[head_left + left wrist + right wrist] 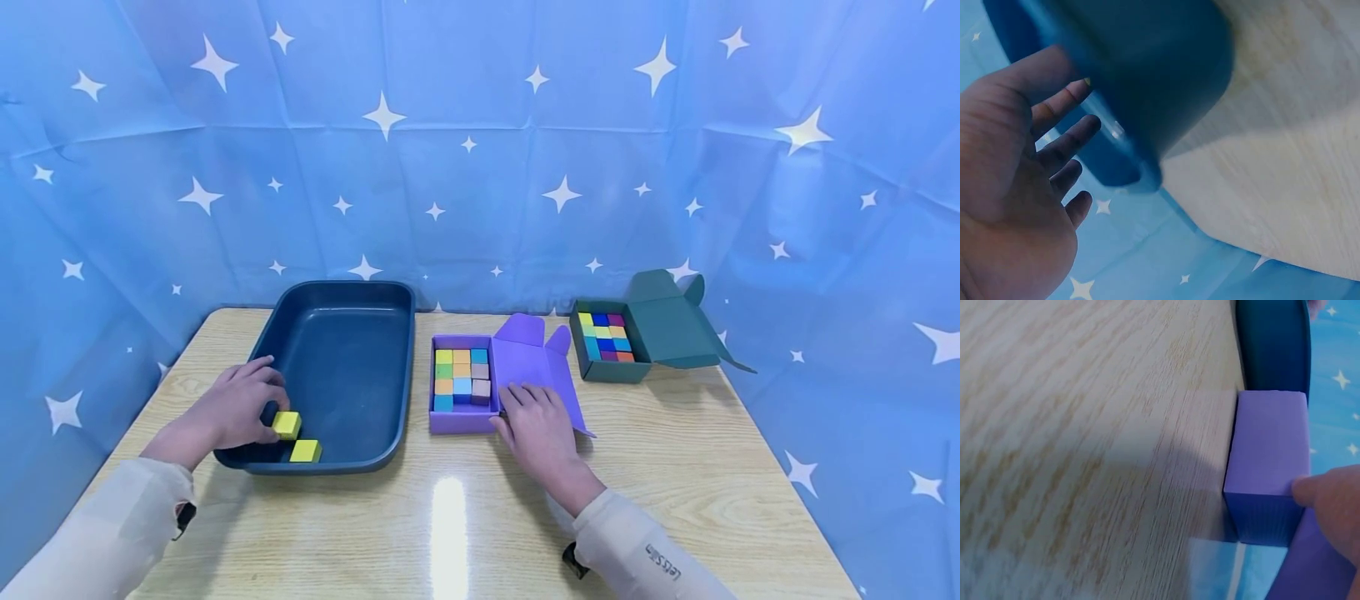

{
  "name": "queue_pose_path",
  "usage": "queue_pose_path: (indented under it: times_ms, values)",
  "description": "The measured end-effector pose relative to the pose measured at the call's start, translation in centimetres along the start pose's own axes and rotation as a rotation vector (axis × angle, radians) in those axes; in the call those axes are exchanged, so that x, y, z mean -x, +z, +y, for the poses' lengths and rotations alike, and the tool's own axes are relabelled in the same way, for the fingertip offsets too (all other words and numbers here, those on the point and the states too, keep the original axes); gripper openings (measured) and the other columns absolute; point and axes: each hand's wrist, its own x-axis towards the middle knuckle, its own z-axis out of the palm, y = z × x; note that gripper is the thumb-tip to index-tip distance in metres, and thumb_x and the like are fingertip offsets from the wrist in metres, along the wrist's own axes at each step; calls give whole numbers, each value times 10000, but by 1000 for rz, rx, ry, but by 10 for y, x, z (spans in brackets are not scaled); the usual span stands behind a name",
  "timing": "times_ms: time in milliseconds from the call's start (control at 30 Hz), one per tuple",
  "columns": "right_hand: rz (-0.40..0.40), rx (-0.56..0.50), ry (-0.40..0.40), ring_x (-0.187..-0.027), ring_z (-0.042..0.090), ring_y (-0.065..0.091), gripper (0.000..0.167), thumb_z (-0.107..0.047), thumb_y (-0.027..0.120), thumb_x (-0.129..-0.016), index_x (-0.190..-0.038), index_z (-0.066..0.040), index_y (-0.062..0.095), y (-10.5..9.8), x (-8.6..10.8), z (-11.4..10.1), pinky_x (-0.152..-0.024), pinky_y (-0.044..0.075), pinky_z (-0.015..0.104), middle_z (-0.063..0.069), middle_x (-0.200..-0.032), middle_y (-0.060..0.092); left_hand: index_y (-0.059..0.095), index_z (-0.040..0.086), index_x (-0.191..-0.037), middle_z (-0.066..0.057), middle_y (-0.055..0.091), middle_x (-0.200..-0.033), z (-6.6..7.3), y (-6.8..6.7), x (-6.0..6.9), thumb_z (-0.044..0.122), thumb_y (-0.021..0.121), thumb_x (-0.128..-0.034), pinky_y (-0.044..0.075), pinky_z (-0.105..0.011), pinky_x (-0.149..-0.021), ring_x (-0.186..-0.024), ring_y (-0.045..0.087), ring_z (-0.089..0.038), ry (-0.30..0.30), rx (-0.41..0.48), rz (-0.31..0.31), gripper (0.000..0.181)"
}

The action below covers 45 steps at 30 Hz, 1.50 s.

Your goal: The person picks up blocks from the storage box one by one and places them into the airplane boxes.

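Note:
My left hand [243,404] reaches over the left rim of a dark blue tray [337,358], thumb and forefinger at the sides of a yellow block [287,425], pinching it. In the left wrist view the rim hides the fingertips and most of that block. Another yellow block [306,451] lies just in front of it in the tray. My right hand [536,425] rests on the opened lid of a purple box [463,423], fingers extended, its thumb touching the box's corner. Rows of coloured blocks [461,371] sit inside that box.
A dark green box [615,372] with its lid folded open stands at the back right, holding several coloured blocks [602,332]. All of it stands on a wooden table [465,533], with a blue star-patterned cloth [480,167] behind.

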Motion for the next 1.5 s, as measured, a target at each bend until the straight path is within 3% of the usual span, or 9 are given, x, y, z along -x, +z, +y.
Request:
queue_pose_path:
  times_ms: [200,367,567,800,933,1067,1233,1500]
  values:
    - [11,6,-14,-1190,268,615,475,-431,605,-941,-1312,-134,614,1,1,1,-1031,471,464,51,-1278,672,724,202,-849,-198,602,-1243,-2,-14,-5,316,858,-677,239,-710,-1063,-1390,259,-497,-7,42,35,246]
    - [15,-3,-15,-1183,268,617,467,-423,609,-941,-1309,-136,615,-1,1,0,-1018,478,465,50,-1274,674,732,189,-870,-208,584,-1288,11,-30,-18,336,841,-705,217,-729,-1060,-1405,235,-499,1,124,36,247]
    - [5,-5,-7,-1184,277,617,469,-427,602,-943,-1311,-136,614,0,1,0,-1014,480,467,53,-1278,671,738,188,-879,-176,582,-1319,46,-51,-43,331,830,-736,189,-720,-1092,-1438,216,-451,70,173,60,222]
    - [-2,-8,-5,-1175,281,624,471,-428,602,-943,-1309,-131,615,-1,1,1,-1004,489,471,58,-1273,674,743,207,-975,-95,549,-1393,102,-64,-78,387,810,-765,152,-649,-1175,-1497,163,-363,147,150,35,284]
    - [-17,-1,2,-1189,274,618,480,-440,588,-949,-1320,-135,606,-1,0,1,-1013,487,465,55,-1288,666,743,197,-1026,-68,547,-1400,131,-64,-99,419,792,-781,161,-599,-1205,-1507,165,-323,183,119,8,333]
    - [-29,13,2,-1199,265,613,490,-452,577,-953,-1332,-143,597,-2,0,1,-1020,485,457,50,-1302,658,747,182,-1046,-58,553,-1390,151,-61,-113,412,786,-787,167,-567,-1217,-1505,179,-301,206,111,-12,349]
    - [-44,17,-1,-1207,267,609,509,-466,569,-953,-1345,-142,586,-2,-1,0,-1029,482,462,53,-1316,649,749,198,-1048,-33,550,-1395,167,-53,-122,419,775,-797,162,-541,-1230,-1506,189,-287,217,94,-28,335]
    - [-44,26,2,-1208,269,610,506,-463,575,-951,-1342,-141,589,-3,-1,0,-1030,483,464,53,-1315,650,751,200,-1042,-17,549,-1396,181,-28,-132,423,767,-800,163,-518,-1237,-1508,186,-274,218,72,-81,329]
